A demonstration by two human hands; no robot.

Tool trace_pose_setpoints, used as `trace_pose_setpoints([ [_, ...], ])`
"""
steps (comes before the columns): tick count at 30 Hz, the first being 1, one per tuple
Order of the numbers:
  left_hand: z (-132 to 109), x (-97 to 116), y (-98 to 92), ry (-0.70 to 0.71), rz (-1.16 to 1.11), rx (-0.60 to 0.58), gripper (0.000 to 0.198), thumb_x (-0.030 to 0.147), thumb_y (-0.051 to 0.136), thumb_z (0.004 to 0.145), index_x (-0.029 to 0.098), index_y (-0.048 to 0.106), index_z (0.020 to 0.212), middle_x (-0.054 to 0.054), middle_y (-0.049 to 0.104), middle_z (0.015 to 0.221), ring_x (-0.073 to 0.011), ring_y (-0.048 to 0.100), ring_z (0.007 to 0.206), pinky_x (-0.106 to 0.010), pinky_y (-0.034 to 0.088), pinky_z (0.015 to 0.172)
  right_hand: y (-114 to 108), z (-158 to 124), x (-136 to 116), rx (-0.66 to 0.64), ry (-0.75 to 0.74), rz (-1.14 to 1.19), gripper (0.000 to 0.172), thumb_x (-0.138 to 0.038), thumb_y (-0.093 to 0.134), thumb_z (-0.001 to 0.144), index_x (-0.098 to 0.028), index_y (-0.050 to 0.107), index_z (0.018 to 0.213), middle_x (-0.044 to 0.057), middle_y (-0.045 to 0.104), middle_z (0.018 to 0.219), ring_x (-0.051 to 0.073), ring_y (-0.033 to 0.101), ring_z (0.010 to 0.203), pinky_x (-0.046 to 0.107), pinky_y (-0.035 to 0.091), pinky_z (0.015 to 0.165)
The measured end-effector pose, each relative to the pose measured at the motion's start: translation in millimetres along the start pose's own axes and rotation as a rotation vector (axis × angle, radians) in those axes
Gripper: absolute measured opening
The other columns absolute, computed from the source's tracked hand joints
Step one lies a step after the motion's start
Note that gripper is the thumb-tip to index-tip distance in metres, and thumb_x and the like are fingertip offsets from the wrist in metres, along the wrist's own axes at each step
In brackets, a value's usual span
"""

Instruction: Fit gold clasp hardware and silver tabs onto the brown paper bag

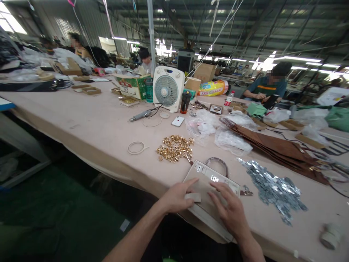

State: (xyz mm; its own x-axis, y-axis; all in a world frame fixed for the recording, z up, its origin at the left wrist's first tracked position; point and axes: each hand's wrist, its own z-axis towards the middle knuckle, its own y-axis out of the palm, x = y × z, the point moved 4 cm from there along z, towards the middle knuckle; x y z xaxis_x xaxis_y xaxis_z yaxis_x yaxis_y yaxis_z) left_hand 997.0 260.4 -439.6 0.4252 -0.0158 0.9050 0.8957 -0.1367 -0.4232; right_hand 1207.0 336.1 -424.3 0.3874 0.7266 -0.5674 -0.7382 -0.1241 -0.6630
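A pale grey bag (208, 185) with a handle loop (221, 162) lies at the table's front edge, its near part toward my lap. Small metal plates (214, 178) show along its far edge. Over the bag's left side, my left hand (177, 196) has its upper finger stretched out and its lower fingers curled at a small pale strip (193, 197). Resting on the right side, my right hand (230, 205) has its fingers apart and holds nothing visible. A brown strap end with metal (247, 193) sticks out at the right.
Gold metal fittings (174, 148) lie piled beyond the bag; silver metal pieces (272, 185) spread to its right. A tape roll (135, 147), a phone (178, 121), a fan (168, 88) and brown leather pieces (275, 145) are farther off. A co-worker (268, 85) sits across the table.
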Motion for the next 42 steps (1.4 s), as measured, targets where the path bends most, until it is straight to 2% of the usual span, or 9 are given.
trace_pose_setpoints([
  [3, 0.0, 0.7, -1.6, 0.015, 0.011, 0.015, 0.089, 0.021, 0.066, 0.077, 0.017, 0.04, 0.162, -0.009, 0.076, 0.125, -0.0288, 0.069, 0.116, -0.036, 0.053, 0.103, 32.8, -3.7, -21.6, -0.159, -0.079, 0.059, 0.038, -0.032, 0.061, 0.103, -0.033, 0.063, 0.141, 0.008, 0.069, 0.131, 0.028, 0.065, 0.121, 0.045, 0.055, 0.104],
  [7, -0.1, 1.8, -3.0, 0.038, 0.015, 0.007, 0.088, 0.021, 0.066, 0.077, 0.016, 0.041, 0.161, -0.01, 0.074, 0.131, -0.03, 0.066, 0.125, -0.039, 0.049, 0.111, 51.6, -6.4, -20.7, -0.157, -0.063, 0.103, 0.027, -0.031, 0.061, 0.104, -0.033, 0.072, 0.129, 0.008, 0.073, 0.118, 0.027, 0.069, 0.108, 0.043, 0.058, 0.096],
  [11, -1.5, 4.8, -4.6, 0.032, -0.027, 0.003, 0.081, 0.019, 0.065, 0.077, 0.017, 0.047, 0.156, -0.01, 0.078, 0.123, -0.0291, 0.069, 0.119, -0.038, 0.051, 0.107, 51.9, -7.7, -19.4, -0.147, -0.027, 0.192, 0.021, -0.028, 0.058, 0.105, -0.032, 0.075, 0.116, 0.007, 0.073, 0.105, 0.024, 0.07, 0.098, 0.038, 0.058, 0.087],
  [14, -4.6, 8.1, -3.8, -0.014, -0.138, -0.04, 0.061, 0.025, 0.061, 0.086, 0.018, 0.053, 0.147, -0.008, 0.08, 0.114, -0.0239, 0.076, 0.092, -0.033, 0.058, 0.086, 50.1, -6.6, -22.1, -0.144, -0.027, 0.23, 0.018, -0.026, 0.057, 0.106, -0.03, 0.073, 0.113, 0.006, 0.072, 0.102, 0.024, 0.068, 0.098, 0.037, 0.057, 0.085],
  [16, -7.3, 10.6, -4.0, -0.044, -0.165, -0.05, 0.047, 0.028, 0.058, 0.091, 0.019, 0.058, 0.137, -0.006, 0.081, 0.11, -0.0201, 0.074, 0.078, -0.03, 0.056, 0.075, 50.0, -5.9, -22.9, -0.141, -0.026, 0.232, 0.016, -0.026, 0.056, 0.106, -0.029, 0.071, 0.11, 0.006, 0.071, 0.101, 0.024, 0.067, 0.097, 0.038, 0.056, 0.085],
  [21, -10.6, 18.5, -10.1, 0.031, 0.039, 0.049, 0.026, 0.026, 0.059, 0.093, 0.022, 0.076, 0.112, -0.004, 0.08, 0.104, -0.0199, 0.072, 0.093, -0.027, 0.052, 0.083, 49.9, -7.1, -22.0, -0.13, 0.007, 0.202, 0.016, -0.03, 0.054, 0.107, -0.028, 0.069, 0.104, 0.007, 0.069, 0.098, 0.025, 0.066, 0.093, 0.039, 0.055, 0.083],
  [23, -9.9, 19.5, -11.2, 0.067, 0.109, 0.062, 0.023, 0.025, 0.06, 0.094, 0.021, 0.079, 0.106, -0.004, 0.08, 0.101, -0.0207, 0.071, 0.095, -0.027, 0.05, 0.085, 49.5, -8.0, -22.1, -0.133, 0.022, 0.192, 0.016, -0.031, 0.052, 0.107, -0.027, 0.068, 0.104, 0.007, 0.068, 0.098, 0.025, 0.066, 0.093, 0.039, 0.055, 0.083],
  [27, -7.9, 19.6, -11.0, 0.113, 0.184, 0.035, 0.026, 0.028, 0.056, 0.099, 0.02, 0.079, 0.093, -0.004, 0.078, 0.089, -0.0193, 0.069, 0.086, -0.026, 0.048, 0.08, 49.6, -8.7, -23.2, -0.147, 0.021, 0.171, 0.017, -0.029, 0.05, 0.108, -0.027, 0.066, 0.103, 0.007, 0.067, 0.099, 0.024, 0.065, 0.094, 0.039, 0.053, 0.084],
  [42, -3.6, 19.5, -8.9, 0.135, 0.314, 0.053, 0.028, 0.026, 0.05, 0.1, 0.021, 0.072, 0.085, -0.004, 0.073, 0.085, -0.0202, 0.065, 0.084, -0.028, 0.044, 0.077, 52.0, -10.5, -24.4, -0.139, -0.008, 0.133, 0.013, -0.027, 0.052, 0.107, -0.028, 0.064, 0.103, 0.006, 0.066, 0.098, 0.025, 0.064, 0.092, 0.038, 0.052, 0.083],
])
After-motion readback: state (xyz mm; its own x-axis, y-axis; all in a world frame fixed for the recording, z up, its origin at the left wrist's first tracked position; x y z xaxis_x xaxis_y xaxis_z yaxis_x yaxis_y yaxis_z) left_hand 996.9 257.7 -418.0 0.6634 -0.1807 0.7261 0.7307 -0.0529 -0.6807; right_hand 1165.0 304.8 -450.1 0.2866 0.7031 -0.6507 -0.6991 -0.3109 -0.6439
